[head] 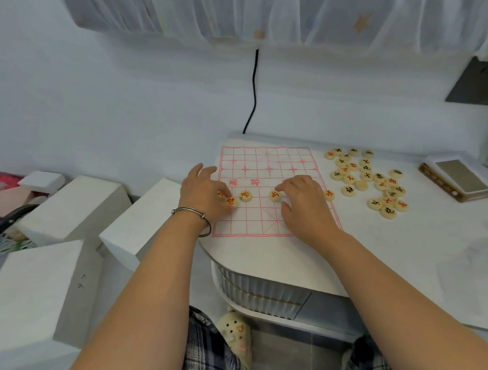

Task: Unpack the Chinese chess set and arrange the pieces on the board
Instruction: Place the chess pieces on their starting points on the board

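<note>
**Desk:** Where does the set stand?

**Operator:** The board (267,161) lies flat on the counter (407,247), a thin white sheet with a red grid, right under both my hands. A row of round pale discs with red characters runs across it. There is a red piece (232,202) at my left thumb and a second piece (246,196) just right of that hand. A middle piece (275,196) sits at my right index fingertip, and an outer piece (329,194) lies just right of my right hand, at the board's edge. Another looks half hidden by my left hand, but I can't be sure.

**Desk:** Which step is this?

**Operator:** I judge I'm laying out red's front row, early in the arranging. Most pieces sit in the loose pile (365,176) well to the right of my right hand, red and black mixed.

**Desk:** And your hands?

**Operator:** My left hand (199,191) is relaxed, fingers spread over the board's left edge, thumb touching its piece. My right hand (305,201) is palm down with fingers loosely bent. It grasps nothing I can see and only touches the middle piece.

**Desk:** Next?

**Operator:** Probably nudging each disc squarely onto its crossing, lightly, so the thin sheet doesn't slide or wrinkle. After that I'd reach right to the pile for more. The box (460,181) sits beyond that pile.
</note>
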